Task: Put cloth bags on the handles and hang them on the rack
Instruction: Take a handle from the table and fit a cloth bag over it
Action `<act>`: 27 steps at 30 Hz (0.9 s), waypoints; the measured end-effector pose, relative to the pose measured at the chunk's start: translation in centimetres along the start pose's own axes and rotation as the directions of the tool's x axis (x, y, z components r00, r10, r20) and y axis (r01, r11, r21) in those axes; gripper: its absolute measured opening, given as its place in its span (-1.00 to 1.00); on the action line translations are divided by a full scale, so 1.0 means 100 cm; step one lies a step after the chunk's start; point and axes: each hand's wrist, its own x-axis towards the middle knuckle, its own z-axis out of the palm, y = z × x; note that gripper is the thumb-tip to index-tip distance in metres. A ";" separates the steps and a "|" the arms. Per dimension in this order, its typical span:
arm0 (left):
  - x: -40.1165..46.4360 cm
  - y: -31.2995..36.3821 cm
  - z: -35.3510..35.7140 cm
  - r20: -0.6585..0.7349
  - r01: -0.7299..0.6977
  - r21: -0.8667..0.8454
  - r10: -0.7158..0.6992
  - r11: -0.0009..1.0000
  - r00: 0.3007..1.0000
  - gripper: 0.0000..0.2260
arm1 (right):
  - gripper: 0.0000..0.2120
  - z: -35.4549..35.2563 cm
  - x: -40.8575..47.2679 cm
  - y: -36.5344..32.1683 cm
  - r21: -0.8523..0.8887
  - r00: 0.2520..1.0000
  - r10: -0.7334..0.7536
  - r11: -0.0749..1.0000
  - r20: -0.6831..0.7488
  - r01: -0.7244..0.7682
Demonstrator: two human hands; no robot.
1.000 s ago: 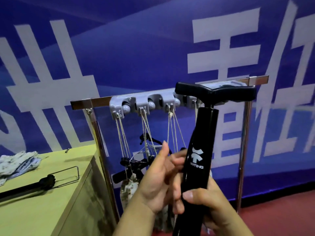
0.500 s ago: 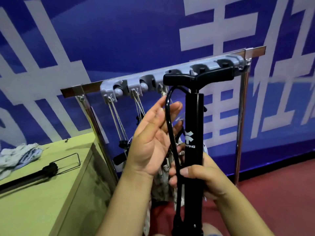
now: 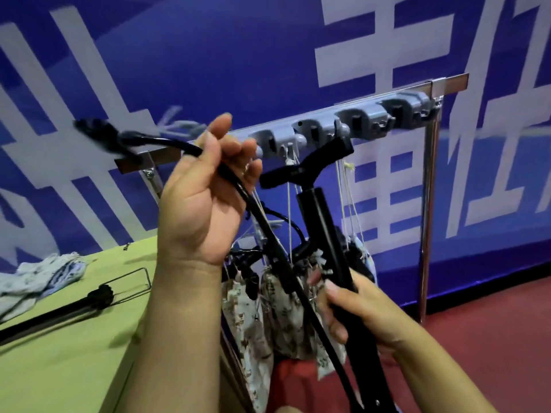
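Observation:
My right hand grips the black barrel of an air pump with a T-handle, held tilted in front of the rack. My left hand is raised and holds the pump's black hose, pulled up and to the left, its blurred nozzle end out past the rack's left end. Behind the pump, patterned cloth bags hang by white strings from the rack's grey hooks.
A green table stands at the left with a heap of light cloth bags and another black pump lying on it. The rack's chrome post stands at the right on a red floor. A blue banner wall is behind.
My left hand has taken hold of the hose and swung it up and to the left. The pump has tilted and dropped lower beneath the rack.

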 end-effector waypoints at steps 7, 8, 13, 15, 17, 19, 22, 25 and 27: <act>0.017 -0.002 0.002 0.033 -0.057 0.586 0.046 0.808 0.998 -0.57 | -0.04 0.006 0.000 0.005 -0.040 0.990 0.076 0.997 0.115 -0.072; 0.017 -0.002 0.002 0.040 -0.071 0.633 0.059 0.771 0.997 -0.54 | 0.01 0.007 0.001 0.004 -0.061 0.986 0.094 0.994 0.134 -0.087; 0.016 -0.001 0.002 0.064 -0.120 0.766 0.110 0.632 0.992 -0.55 | 0.06 0.009 -0.001 0.003 -0.144 0.969 0.186 0.976 0.163 -0.163; 0.015 -0.002 0.002 0.070 -0.125 0.769 0.112 0.626 0.991 -0.61 | 0.01 0.009 -0.001 0.001 -0.142 0.962 0.202 0.974 0.186 -0.177; 0.014 -0.001 0.002 0.071 -0.128 0.777 0.116 0.617 0.991 -0.62 | -0.04 0.009 0.001 -0.003 -0.141 0.955 0.220 0.971 0.198 -0.194; 0.014 -0.001 0.001 0.073 -0.136 0.795 0.130 0.590 0.989 -0.64 | -0.07 0.010 0.001 -0.005 -0.148 0.953 0.224 0.969 0.202 -0.196; 0.015 -0.001 0.000 0.088 -0.162 0.805 0.155 0.571 0.984 -0.68 | -0.10 0.011 0.002 -0.004 -0.134 0.953 0.219 0.972 0.211 -0.194; 0.016 -0.003 -0.002 0.086 -0.164 0.798 0.159 0.580 0.983 -0.65 | -0.13 0.008 0.002 0.001 -0.156 0.960 0.208 0.971 0.189 -0.179; 0.016 -0.004 -0.002 0.098 -0.168 0.824 0.156 0.541 0.983 -0.65 | -0.23 0.007 0.001 0.003 -0.158 0.964 0.186 0.975 0.187 -0.158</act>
